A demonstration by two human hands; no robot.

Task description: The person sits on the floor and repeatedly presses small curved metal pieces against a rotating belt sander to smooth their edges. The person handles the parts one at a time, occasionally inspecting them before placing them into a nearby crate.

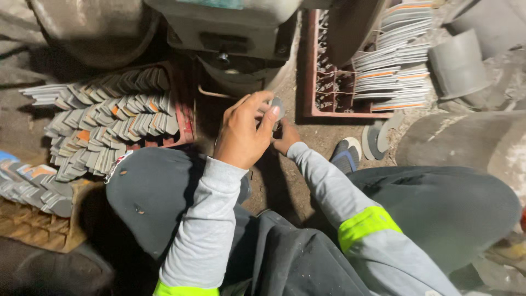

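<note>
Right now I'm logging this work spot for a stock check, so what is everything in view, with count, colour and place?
small flat piece: one, grey, pinched in the left hand's fingertips below the machine
machine: one, grey-green body with dark round wheels either side, top centre
left crate: one, red, left of the machine, filled with rows of grey pieces, some orange-edged; too many to count
right crate: one, red, right of the machine, holding stacked grey pieces
wooden box: one, brown, lower left, with grey and blue pieces
loose pieces: a few, grey, on the dirt floor
sandal: one, dark blue, on the floor
left hand: centre
right hand: mostly hidden behind the left
</note>
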